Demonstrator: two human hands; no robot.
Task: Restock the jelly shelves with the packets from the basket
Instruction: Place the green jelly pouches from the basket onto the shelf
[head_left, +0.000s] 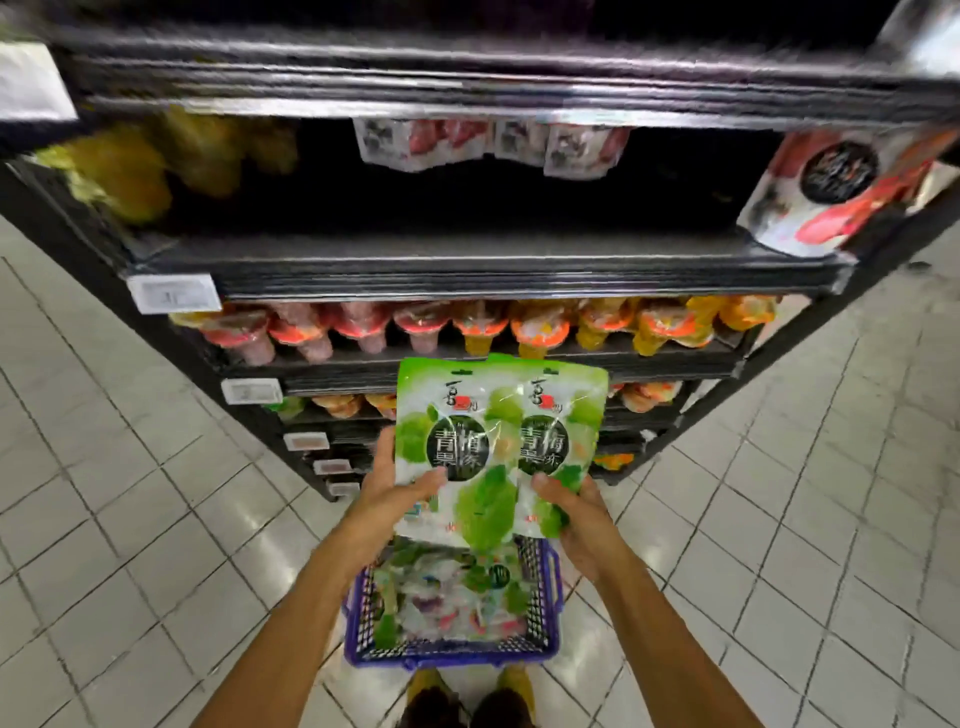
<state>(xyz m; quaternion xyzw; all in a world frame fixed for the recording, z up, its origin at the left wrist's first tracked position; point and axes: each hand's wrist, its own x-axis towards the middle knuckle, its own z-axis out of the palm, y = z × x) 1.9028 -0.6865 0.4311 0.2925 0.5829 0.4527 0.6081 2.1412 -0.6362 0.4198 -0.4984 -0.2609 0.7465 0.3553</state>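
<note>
Two green packets (453, 415), upright and overlapping: left hand (395, 501) grips one at its lower edge, right hand (584, 519) the other, thumbs in front, fingers curled behind. Basket (447, 661) directly below both hands, many packets inside. Shelf (467, 270) above and beyond the hands shows a dark gap. I judge most restocking is left.

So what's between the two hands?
Two overlapping green packets, the left hand gripping one, the right hand the other; seen in the head view.
</note>
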